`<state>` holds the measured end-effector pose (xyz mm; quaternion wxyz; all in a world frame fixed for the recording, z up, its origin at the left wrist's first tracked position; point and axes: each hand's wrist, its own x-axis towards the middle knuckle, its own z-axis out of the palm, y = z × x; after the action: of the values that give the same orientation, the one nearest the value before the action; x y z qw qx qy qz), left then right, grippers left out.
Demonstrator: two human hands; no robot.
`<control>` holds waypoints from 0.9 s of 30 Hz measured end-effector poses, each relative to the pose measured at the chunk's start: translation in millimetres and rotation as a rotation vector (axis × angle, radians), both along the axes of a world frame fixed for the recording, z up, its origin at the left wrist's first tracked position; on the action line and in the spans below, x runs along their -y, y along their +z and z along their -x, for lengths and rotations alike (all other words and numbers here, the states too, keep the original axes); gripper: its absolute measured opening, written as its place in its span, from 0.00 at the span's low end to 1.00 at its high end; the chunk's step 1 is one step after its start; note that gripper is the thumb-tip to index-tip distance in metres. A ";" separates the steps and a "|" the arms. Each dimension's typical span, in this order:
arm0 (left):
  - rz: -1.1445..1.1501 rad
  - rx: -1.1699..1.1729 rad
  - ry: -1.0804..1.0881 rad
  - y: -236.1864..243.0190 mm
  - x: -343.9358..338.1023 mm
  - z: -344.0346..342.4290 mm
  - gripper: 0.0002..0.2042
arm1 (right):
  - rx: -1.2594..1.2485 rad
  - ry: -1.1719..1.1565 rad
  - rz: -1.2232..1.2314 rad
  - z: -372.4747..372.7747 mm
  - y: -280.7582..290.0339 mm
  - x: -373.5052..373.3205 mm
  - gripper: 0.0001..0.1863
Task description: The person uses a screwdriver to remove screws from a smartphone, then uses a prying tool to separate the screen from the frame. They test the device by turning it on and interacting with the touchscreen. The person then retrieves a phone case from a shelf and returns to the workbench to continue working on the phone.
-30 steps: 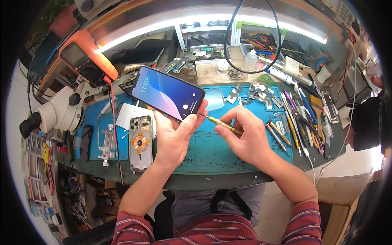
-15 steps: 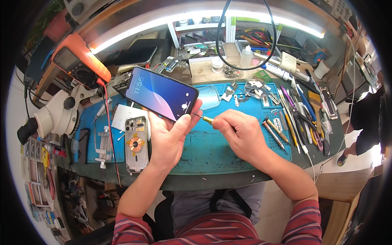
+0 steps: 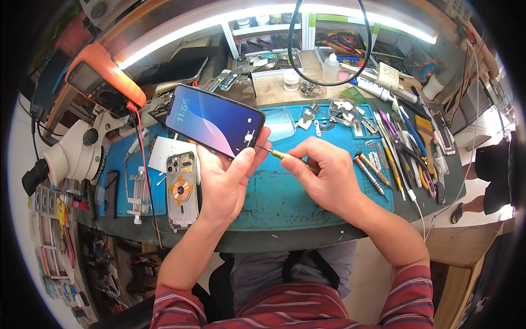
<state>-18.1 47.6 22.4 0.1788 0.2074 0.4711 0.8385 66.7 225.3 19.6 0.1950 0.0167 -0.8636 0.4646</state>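
Dark bench (image 3: 263, 239) is carrying a blue repair mat (image 3: 268, 205). Lit smartphone (image 3: 215, 120) is resting tilted above the bench in your left hand (image 3: 226, 183), palm beneath, thumb pressing near its lower corner. Bare phone housing (image 3: 181, 205) is lying just left of that hand. Precision screwdriver (image 3: 279, 154) is sitting pinched in your right hand (image 3: 327, 171), between thumb and fingers, tip pointing at the smartphone's bottom edge, contact unclear.

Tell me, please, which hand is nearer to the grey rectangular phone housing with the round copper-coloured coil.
Left. The left hand, holding the lit black-framed phone, is just right of the housing; the right hand, holding the thin gold screwdriver, is farther right.
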 end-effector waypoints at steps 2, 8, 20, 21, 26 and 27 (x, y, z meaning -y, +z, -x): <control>0.003 -0.003 0.010 0.1 -3.8 -1.5 0.31 | -0.092 0.041 -0.053 5.4 -17.2 -7.7 0.13; 0.003 0.010 0.019 -2.6 -1.5 -0.7 0.31 | -0.052 -0.014 -0.003 1.1 3.6 3.4 0.12; 0.016 -0.014 0.008 -0.7 -1.1 -1.8 0.30 | -0.062 0.029 0.009 0.3 5.2 2.9 0.10; 0.012 -0.016 0.010 -1.2 -1.3 -1.6 0.30 | -0.004 0.038 0.038 0.4 3.3 1.4 0.10; 0.001 -0.011 0.005 -2.9 -2.0 -1.9 0.29 | 0.045 0.026 0.099 -1.0 -1.4 1.1 0.10; -0.002 -0.012 0.006 -3.2 -2.0 -2.0 0.29 | -0.032 0.023 0.053 0.7 -1.9 1.1 0.09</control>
<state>-16.1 49.6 19.2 0.1733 0.2114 0.4721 0.8381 66.0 224.2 17.8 0.2039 0.0290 -0.8475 0.4892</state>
